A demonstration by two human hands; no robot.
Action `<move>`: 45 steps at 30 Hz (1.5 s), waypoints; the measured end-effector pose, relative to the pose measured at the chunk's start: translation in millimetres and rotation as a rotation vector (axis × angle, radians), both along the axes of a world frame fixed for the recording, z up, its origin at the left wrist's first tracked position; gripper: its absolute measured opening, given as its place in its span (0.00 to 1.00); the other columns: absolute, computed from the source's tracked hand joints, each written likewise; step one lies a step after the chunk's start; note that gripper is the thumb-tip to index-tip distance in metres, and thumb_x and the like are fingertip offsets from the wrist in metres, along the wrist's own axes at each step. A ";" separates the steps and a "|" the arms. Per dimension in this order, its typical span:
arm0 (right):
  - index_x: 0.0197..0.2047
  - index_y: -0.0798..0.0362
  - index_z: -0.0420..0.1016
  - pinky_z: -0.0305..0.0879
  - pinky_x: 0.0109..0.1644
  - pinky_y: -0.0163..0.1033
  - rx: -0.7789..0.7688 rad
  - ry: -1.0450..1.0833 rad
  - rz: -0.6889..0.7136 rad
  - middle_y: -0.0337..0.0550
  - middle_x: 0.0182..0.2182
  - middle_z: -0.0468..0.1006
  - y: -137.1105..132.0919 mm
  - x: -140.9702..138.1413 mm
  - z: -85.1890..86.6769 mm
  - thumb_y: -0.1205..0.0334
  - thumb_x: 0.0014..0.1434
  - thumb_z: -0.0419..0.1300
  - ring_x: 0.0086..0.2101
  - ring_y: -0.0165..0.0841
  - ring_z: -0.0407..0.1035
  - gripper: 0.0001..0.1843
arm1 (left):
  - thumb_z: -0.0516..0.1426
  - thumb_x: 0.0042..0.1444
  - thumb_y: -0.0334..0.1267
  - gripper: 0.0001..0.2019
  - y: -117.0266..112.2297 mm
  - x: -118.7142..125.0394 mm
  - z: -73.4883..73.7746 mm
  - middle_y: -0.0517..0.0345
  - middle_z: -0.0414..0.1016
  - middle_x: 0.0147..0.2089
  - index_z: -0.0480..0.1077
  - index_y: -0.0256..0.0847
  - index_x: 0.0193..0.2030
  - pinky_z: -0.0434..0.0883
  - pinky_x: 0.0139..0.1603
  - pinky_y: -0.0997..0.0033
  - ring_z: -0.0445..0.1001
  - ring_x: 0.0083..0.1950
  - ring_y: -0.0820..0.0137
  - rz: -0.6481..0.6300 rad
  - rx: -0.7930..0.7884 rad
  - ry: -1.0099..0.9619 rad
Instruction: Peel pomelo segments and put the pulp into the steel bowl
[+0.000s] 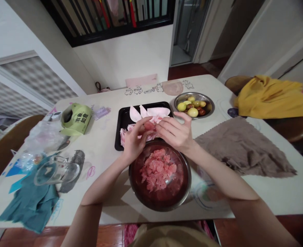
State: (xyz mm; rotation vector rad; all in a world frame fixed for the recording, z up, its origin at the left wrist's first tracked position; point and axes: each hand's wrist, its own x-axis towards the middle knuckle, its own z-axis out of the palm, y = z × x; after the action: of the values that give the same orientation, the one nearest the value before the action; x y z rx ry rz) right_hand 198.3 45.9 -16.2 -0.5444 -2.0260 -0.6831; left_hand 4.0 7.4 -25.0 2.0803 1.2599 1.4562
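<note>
Between the fingers of both hands is a reddish pomelo segment [149, 125], held above the near edge of a black tray [117, 137]. My left hand [135, 139] pinches it from the left. My right hand [176, 133] grips it from the other side, thumb hidden and little finger raised. Thick pale rind pieces [158, 112] and torn pinkish membrane [123, 135] lie on the tray, partly covered by my hands. Just below my wrists stands a steel bowl [133, 185], with peeled pomelo flesh [158, 169] heaped inside.
Behind my right hand, a steel bowl [212, 109] holds small green and brown fruits. A brown cloth [244, 147] lies at right. On the left are a glass jug [57, 171], teal cloth [33, 202], plastic bag [44, 135] and green paper bag [79, 118].
</note>
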 end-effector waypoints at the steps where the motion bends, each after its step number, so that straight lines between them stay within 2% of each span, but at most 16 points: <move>1: 0.39 0.47 0.78 0.60 0.58 0.47 0.003 0.016 -0.005 0.32 0.36 0.85 -0.5 -0.6 0.5 0.66 0.69 0.59 0.42 0.29 0.77 0.08 | 0.60 0.65 0.31 0.19 0.3 0.0 -1.0 0.59 0.84 0.43 0.70 0.45 0.62 0.82 0.43 0.76 0.85 0.40 0.72 -0.002 0.018 0.000; 5: 0.36 0.48 0.77 0.61 0.54 0.46 -0.118 0.161 0.048 0.32 0.33 0.84 -2.4 -4.5 1.5 0.66 0.68 0.60 0.37 0.29 0.77 0.08 | 0.60 0.65 0.28 0.18 3.0 -0.8 -5.6 0.57 0.84 0.47 0.69 0.45 0.60 0.83 0.45 0.76 0.85 0.43 0.72 -0.051 0.106 -0.021; 8: 0.35 0.47 0.77 0.62 0.53 0.47 -0.232 0.237 0.094 0.31 0.31 0.84 -4.0 -7.7 3.2 0.66 0.66 0.61 0.35 0.30 0.77 0.08 | 0.59 0.64 0.26 0.20 5.0 -1.3 -7.6 0.59 0.83 0.48 0.69 0.46 0.61 0.83 0.46 0.77 0.85 0.46 0.73 -0.088 0.148 -0.034; 12: 0.35 0.48 0.77 0.65 0.52 0.47 -0.306 0.332 0.169 0.33 0.29 0.83 -3.8 -8.5 7.2 0.66 0.65 0.62 0.33 0.31 0.77 0.06 | 0.60 0.64 0.26 0.20 7.1 -2.5 -7.5 0.59 0.83 0.48 0.68 0.45 0.61 0.83 0.46 0.77 0.85 0.45 0.74 -0.094 0.171 -0.044; 17: 0.43 0.47 0.80 0.63 0.59 0.50 -0.415 0.254 0.260 0.36 0.37 0.86 2.5 -0.3 11.4 0.63 0.68 0.61 0.38 0.31 0.79 0.06 | 0.60 0.65 0.30 0.19 9.4 -6.4 -4.5 0.56 0.82 0.47 0.67 0.44 0.61 0.83 0.46 0.75 0.85 0.45 0.71 -0.097 0.107 -0.087; 19: 0.45 0.46 0.81 0.62 0.59 0.51 -0.378 0.187 0.253 0.35 0.38 0.86 3.0 2.6 11.8 0.64 0.68 0.60 0.38 0.31 0.78 0.07 | 0.61 0.65 0.30 0.19 9.2 -7.3 -3.4 0.57 0.82 0.45 0.68 0.44 0.61 0.83 0.45 0.76 0.85 0.44 0.71 -0.097 0.091 -0.078; 21: 0.45 0.45 0.81 0.61 0.60 0.52 -0.271 0.130 0.187 0.34 0.38 0.86 0.5 3.3 11.1 0.66 0.68 0.60 0.38 0.31 0.78 0.08 | 0.60 0.65 0.29 0.18 8.0 -7.2 -3.3 0.57 0.83 0.46 0.68 0.44 0.60 0.83 0.45 0.76 0.85 0.44 0.71 -0.100 0.103 -0.053; 23: 0.45 0.48 0.80 0.62 0.58 0.50 -0.145 0.099 0.121 0.36 0.38 0.86 -4.4 1.7 10.0 0.67 0.67 0.61 0.39 0.32 0.78 0.08 | 0.60 0.65 0.28 0.17 6.4 -6.9 -5.0 0.57 0.84 0.47 0.70 0.45 0.59 0.83 0.46 0.75 0.85 0.45 0.72 -0.093 0.161 -0.023; 25: 0.44 0.50 0.80 0.64 0.54 0.47 -0.083 0.124 0.106 0.38 0.38 0.86 -9.9 -1.2 9.2 0.68 0.66 0.62 0.38 0.32 0.78 0.06 | 0.60 0.64 0.28 0.16 5.1 -7.2 -8.4 0.58 0.84 0.47 0.71 0.45 0.57 0.82 0.46 0.75 0.85 0.45 0.72 -0.057 0.250 0.016; 27: 0.42 0.49 0.80 0.65 0.53 0.46 -0.129 0.204 0.132 0.36 0.35 0.85 -14.0 -4.5 9.6 0.68 0.65 0.63 0.37 0.31 0.78 0.05 | 0.60 0.64 0.28 0.14 4.9 -8.6 -12.6 0.57 0.84 0.46 0.72 0.44 0.54 0.82 0.43 0.75 0.85 0.42 0.72 0.000 0.336 0.067; 31: 0.38 0.45 0.80 0.65 0.52 0.47 -0.360 0.381 0.194 0.32 0.31 0.84 -16.9 -8.8 14.1 0.66 0.65 0.63 0.35 0.31 0.78 0.06 | 0.60 0.63 0.29 0.11 7.3 -12.7 -18.4 0.57 0.85 0.42 0.73 0.43 0.51 0.80 0.38 0.76 0.85 0.38 0.72 0.079 0.440 0.136; 35: 0.40 0.46 0.81 0.65 0.52 0.47 -0.468 0.404 0.254 0.33 0.34 0.85 -15.9 -6.6 20.3 0.63 0.65 0.64 0.35 0.30 0.79 0.04 | 0.60 0.64 0.31 0.11 9.6 -14.3 -16.8 0.58 0.84 0.42 0.71 0.43 0.52 0.80 0.37 0.75 0.85 0.40 0.70 0.104 0.464 0.116; 39: 0.44 0.45 0.81 0.65 0.55 0.47 -0.425 0.292 0.268 0.34 0.38 0.86 -14.9 -1.2 23.2 0.64 0.66 0.64 0.36 0.30 0.79 0.06 | 0.60 0.62 0.27 0.14 10.8 -14.6 -14.7 0.58 0.84 0.44 0.70 0.43 0.52 0.79 0.40 0.76 0.85 0.42 0.71 0.052 0.472 0.095; 42: 0.42 0.47 0.81 0.66 0.54 0.47 -0.299 0.245 0.237 0.34 0.37 0.87 -17.1 -0.2 22.4 0.67 0.65 0.65 0.35 0.29 0.79 0.05 | 0.59 0.61 0.26 0.13 11.3 -15.4 -16.6 0.59 0.84 0.41 0.72 0.44 0.51 0.79 0.38 0.76 0.84 0.38 0.72 0.059 0.537 0.122; 45: 0.39 0.47 0.80 0.67 0.51 0.46 -0.251 0.273 0.165 0.34 0.35 0.86 -20.4 -2.1 21.1 0.67 0.64 0.64 0.33 0.30 0.79 0.05 | 0.59 0.62 0.26 0.15 11.0 -16.8 -21.2 0.57 0.85 0.44 0.71 0.45 0.53 0.80 0.39 0.73 0.85 0.41 0.69 -0.012 0.576 0.148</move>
State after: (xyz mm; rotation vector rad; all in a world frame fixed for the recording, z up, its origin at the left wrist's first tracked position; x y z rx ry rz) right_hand 196.2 25.5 5.0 -0.5732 -1.8819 -0.2414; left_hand -12.8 18.4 -46.2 2.5869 0.9420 1.8531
